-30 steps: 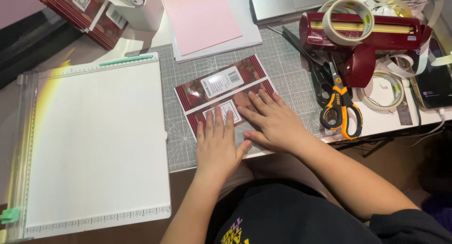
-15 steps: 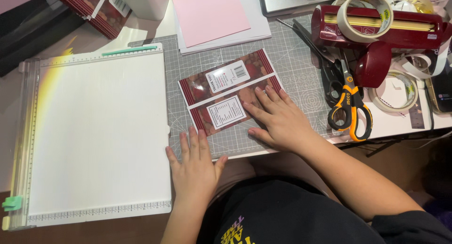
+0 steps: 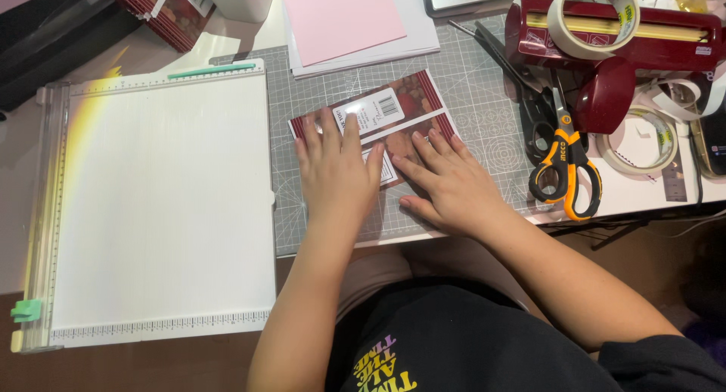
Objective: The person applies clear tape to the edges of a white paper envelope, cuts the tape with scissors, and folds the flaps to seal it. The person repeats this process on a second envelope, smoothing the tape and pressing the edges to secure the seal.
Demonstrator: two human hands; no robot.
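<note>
Flattened maroon packaging (image 3: 412, 108) is lying on the grey gridded cutting mat (image 3: 484, 97), pinned under both palms. Left hand (image 3: 336, 172) is pressing with fingers (image 3: 352, 131) spread flat across its white barcode label, gripping nothing; right hand (image 3: 450, 184) is resting beside it, fingers extended flat over the glossy lower panel. Further out, a white scoring board (image 3: 159, 203) is sitting left, pink paper (image 3: 340, 14) above, and orange-handled scissors (image 3: 563, 161) right on the tabletop.
</note>
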